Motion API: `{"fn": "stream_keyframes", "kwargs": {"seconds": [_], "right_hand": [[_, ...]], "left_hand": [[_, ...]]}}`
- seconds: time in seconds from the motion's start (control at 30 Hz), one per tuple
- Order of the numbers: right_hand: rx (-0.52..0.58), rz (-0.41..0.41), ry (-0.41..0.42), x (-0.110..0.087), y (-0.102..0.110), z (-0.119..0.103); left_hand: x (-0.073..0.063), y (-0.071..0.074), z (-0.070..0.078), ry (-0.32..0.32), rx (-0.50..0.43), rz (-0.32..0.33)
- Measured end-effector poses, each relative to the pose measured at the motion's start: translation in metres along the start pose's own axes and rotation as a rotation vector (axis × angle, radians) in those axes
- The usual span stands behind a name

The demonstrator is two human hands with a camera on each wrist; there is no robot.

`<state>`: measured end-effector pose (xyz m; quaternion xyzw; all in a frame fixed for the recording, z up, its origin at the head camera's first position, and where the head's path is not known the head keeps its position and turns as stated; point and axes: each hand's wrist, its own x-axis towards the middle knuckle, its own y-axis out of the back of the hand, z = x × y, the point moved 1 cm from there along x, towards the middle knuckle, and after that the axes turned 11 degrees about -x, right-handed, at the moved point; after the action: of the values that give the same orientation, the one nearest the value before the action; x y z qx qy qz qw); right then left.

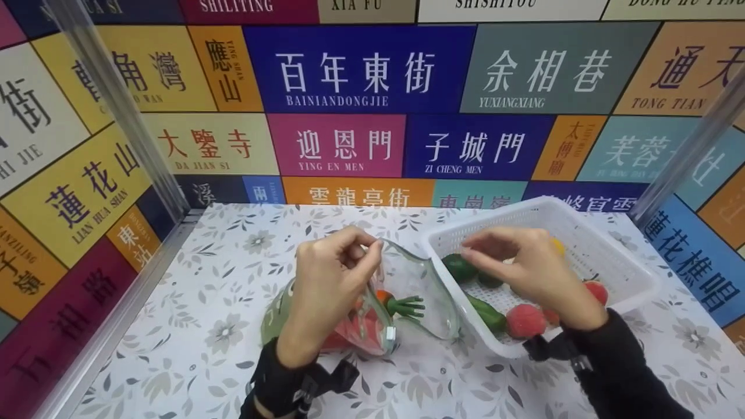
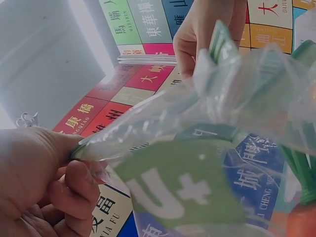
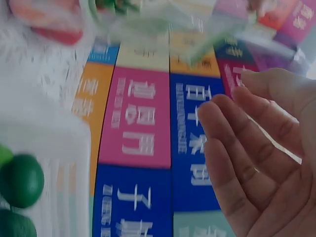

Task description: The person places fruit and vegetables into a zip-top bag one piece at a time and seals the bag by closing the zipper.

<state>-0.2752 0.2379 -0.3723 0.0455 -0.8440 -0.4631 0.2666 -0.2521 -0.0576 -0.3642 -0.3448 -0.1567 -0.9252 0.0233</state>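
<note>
My left hand [image 1: 329, 285] pinches the rim of a clear zip bag [image 1: 430, 279] between thumb and fingers, and the bag's mouth gapes toward the right. A white slider [image 1: 390, 333] shows on its green-lined edge. Inside lie red produce and a toy carrot [image 2: 301, 219] with a green top [image 1: 407, 306]. A green label with white marks [image 2: 182, 190] faces the left wrist view. My right hand [image 1: 527, 262] holds nothing, its fingers loosely bent over the white basket [image 1: 631, 285]. In the right wrist view the palm and fingers [image 3: 237, 173] show bare.
In the basket are dark green round fruits [image 1: 458, 267], a long green vegetable [image 1: 488, 313], a fuzzy red fruit [image 1: 525, 321], another red one [image 1: 596, 292] and something yellow [image 1: 559, 247]. A leaf-patterned tabletop [image 1: 174, 349] spreads beneath. Lettered panels [image 1: 361, 70] stand behind it.
</note>
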Motion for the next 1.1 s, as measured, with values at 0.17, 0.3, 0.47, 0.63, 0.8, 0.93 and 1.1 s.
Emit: {"fn": "stream_keyframes", "kwargs": {"seconds": [0.17,0.3,0.47,0.63,0.8,0.93,1.1], "right_hand": [[-0.116,-0.065,-0.251,0.022,0.032,0.058],[-0.203,-0.257,-0.443,0.035,0.042,0.115],[-0.272,-0.431,-0.578,0.032,0.04,0.168],[-0.27,-0.533,-0.664,0.024,0.026,0.19],[-0.266,-0.592,-0.68,0.019,0.015,0.196],[-0.242,-0.589,-0.68,0.017,0.01,0.196],[-0.202,-0.583,-0.698,0.016,0.006,0.191]], "left_hand": [[0.002,0.0,0.002,0.004,-0.003,-0.001],[0.003,0.0,0.002,0.007,-0.01,-0.007],[0.002,0.0,0.001,0.015,-0.016,-0.006],[0.002,0.001,0.001,0.013,-0.018,-0.012],[0.002,0.002,0.001,0.021,-0.011,-0.019],[0.002,0.002,0.001,-0.004,-0.005,-0.018],[0.003,0.002,0.0,-0.04,-0.002,-0.011]]}}
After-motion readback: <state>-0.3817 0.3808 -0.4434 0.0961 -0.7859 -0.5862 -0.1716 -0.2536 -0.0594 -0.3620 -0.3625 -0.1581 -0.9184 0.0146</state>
